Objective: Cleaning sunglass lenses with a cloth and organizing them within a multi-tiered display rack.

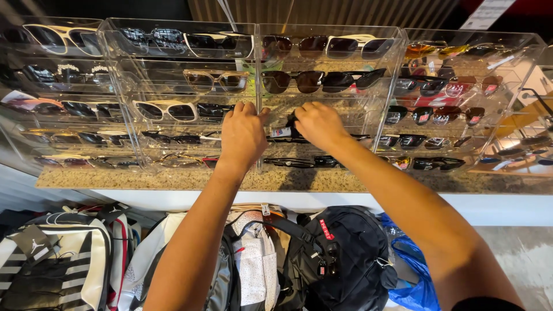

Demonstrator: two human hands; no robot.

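Both my hands reach into a clear acrylic display rack [257, 69] full of sunglasses on a speckled stone ledge [173, 179]. My left hand [243, 133] is at the rack's middle divider, fingers curled, knuckles up. My right hand [318, 124] pinches a dark pair of sunglasses [290, 128] at the third shelf, the frame mostly hidden under my fingers. Whether the left hand also grips the pair is hidden. Black sunglasses [322, 80] lie on the shelf just above, and another dark pair [299, 162] on the shelf below.
More clear racks with sunglasses stand to the left [63, 86] and right [461, 98]. Below the ledge hang backpacks: a black one [345, 259], a white speckled one [253, 259], a black-and-white striped one [57, 265]. A blue plastic bag [412, 282] lies at lower right.
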